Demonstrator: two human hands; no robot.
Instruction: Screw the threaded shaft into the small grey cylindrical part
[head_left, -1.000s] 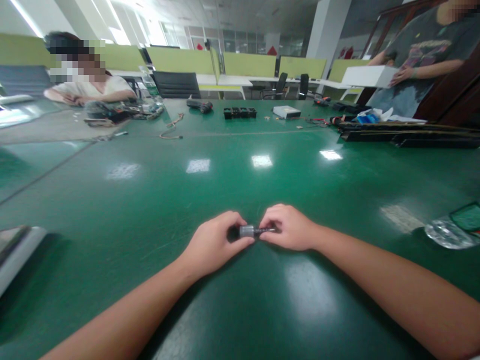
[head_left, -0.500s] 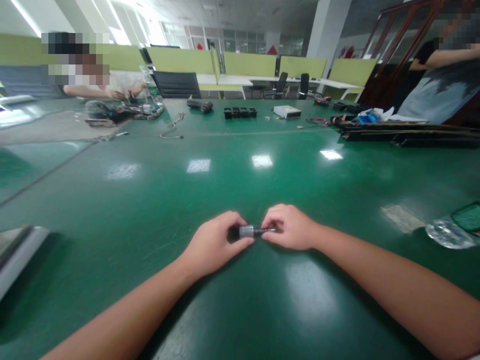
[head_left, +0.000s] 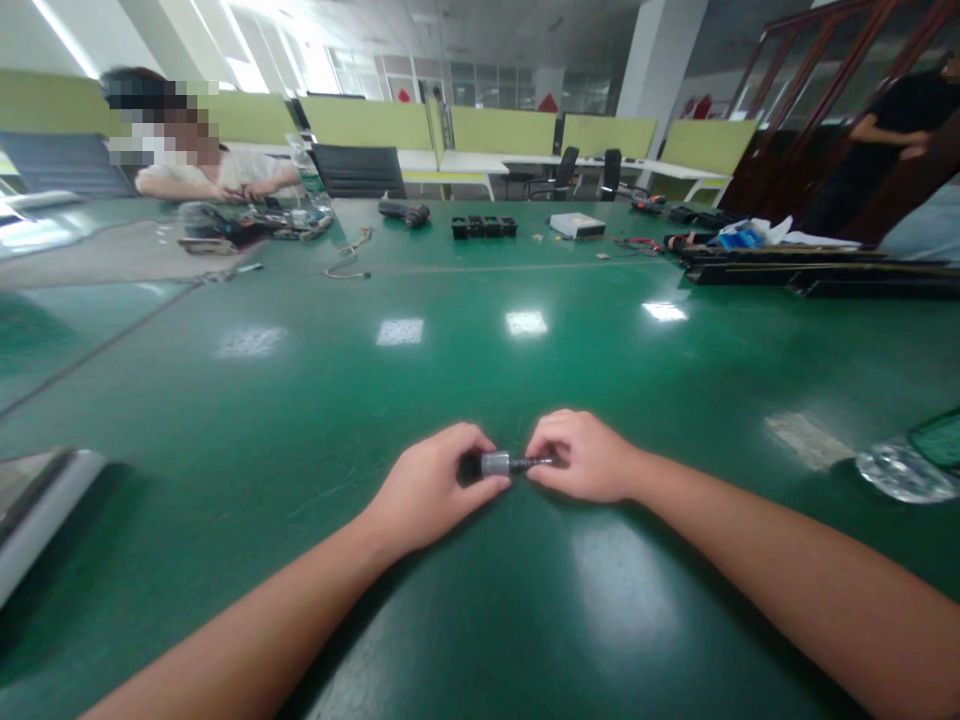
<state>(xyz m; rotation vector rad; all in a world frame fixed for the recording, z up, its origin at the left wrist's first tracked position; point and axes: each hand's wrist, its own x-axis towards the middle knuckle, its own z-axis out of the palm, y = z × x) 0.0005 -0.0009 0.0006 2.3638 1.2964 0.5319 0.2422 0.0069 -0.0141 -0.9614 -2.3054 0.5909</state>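
Observation:
On the green tabletop in front of me lies a small grey metal cylinder with a thin dark shaft (head_left: 496, 463), much like a small motor. My left hand (head_left: 431, 480) has the cylinder between thumb and forefinger, its other fingers curled behind. The shaft points right, and its thin end reaches into the pinch of my right hand (head_left: 581, 455). Thumb and forefinger of that hand are at the shaft's tip, partly hiding it. Exactly what the small part is I cannot make out.
A clear plastic bottle (head_left: 907, 472) lies at the right, and a grey-edged flat object (head_left: 49, 510) at the left. Farther back are a black block (head_left: 484, 228), a white box (head_left: 577, 226), a cable (head_left: 349, 262) and black rails (head_left: 817, 275). A person (head_left: 217, 175) sits across the table.
My hands and the small cylinder keep nearly the same place; the view has shifted slightly. At the right, the nearer person has moved mostly out of view, leaving a person in black visible behind.

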